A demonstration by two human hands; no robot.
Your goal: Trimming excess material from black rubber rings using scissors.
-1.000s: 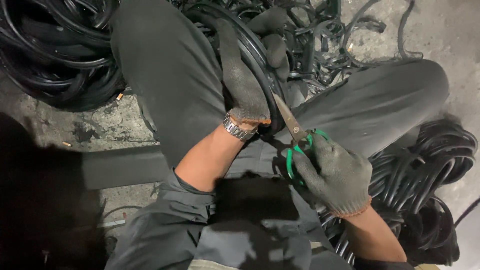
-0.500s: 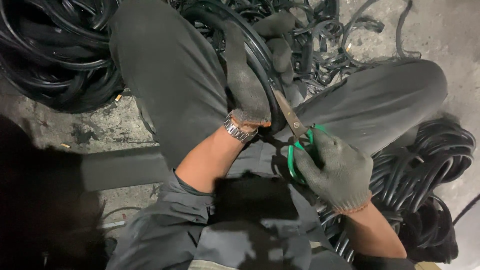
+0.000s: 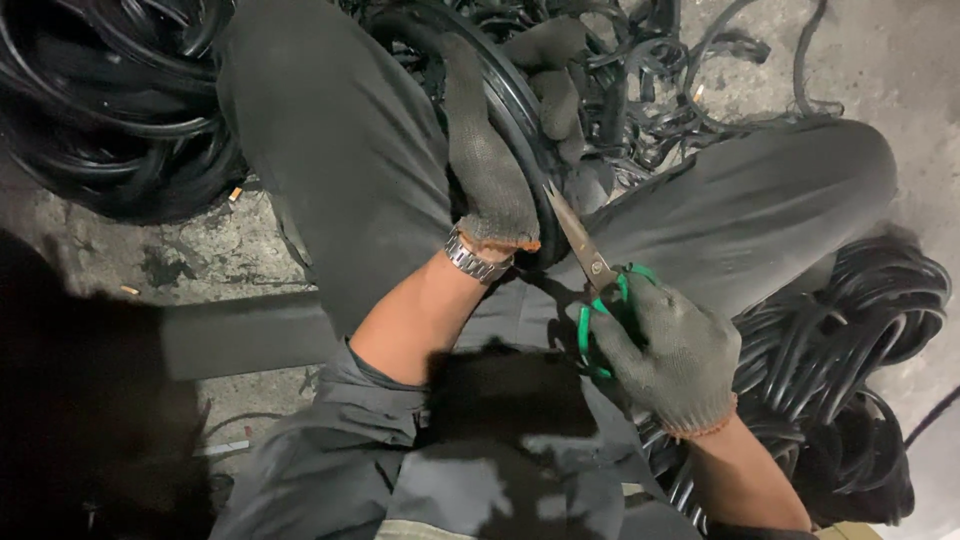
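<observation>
Scissors [image 3: 590, 262] have edged toward the black rubber ring [image 3: 515, 100].

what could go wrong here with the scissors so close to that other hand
The scissors point toward the left hand gripping the rubber ring; a slip might nick the glove or wrist. The blades also sit over the thigh, so a slip could catch the trousers. Dim light hides the cut line.
</observation>
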